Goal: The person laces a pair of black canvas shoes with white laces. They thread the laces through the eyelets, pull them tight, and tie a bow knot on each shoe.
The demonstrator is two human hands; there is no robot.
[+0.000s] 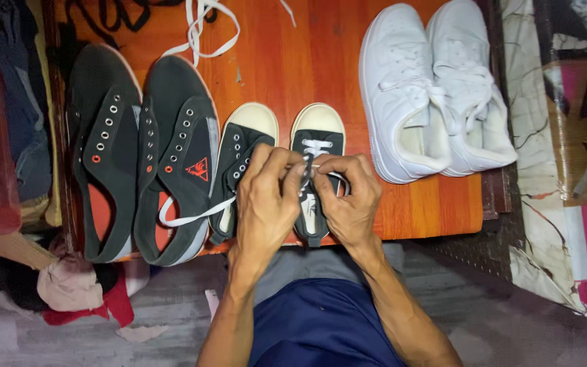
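Observation:
A small black sneaker with a cream toe cap (pixel 316 129) lies on an orange wooden board (pixel 287 61). Both hands are over it, pinching its white lace. My left hand (pixel 266 200) and my right hand (pixel 349 197) meet at the lace (pixel 315 145) above the tongue. Beside it, to the left, its twin small sneaker (pixel 242 146) lies partly under my left hand, and a white lace (pixel 191 216) trails from it. The lower half of the laced shoe is hidden by my hands.
Two large dark green unlaced sneakers (pixel 107 146) (pixel 178 163) lie at the left. A pair of white sneakers (pixel 436 88) sits at the right. Loose white lace (pixel 202 30) and black lace (pixel 113 13) rest at the board's far edge. Rags (pixel 76 285) lie on the floor.

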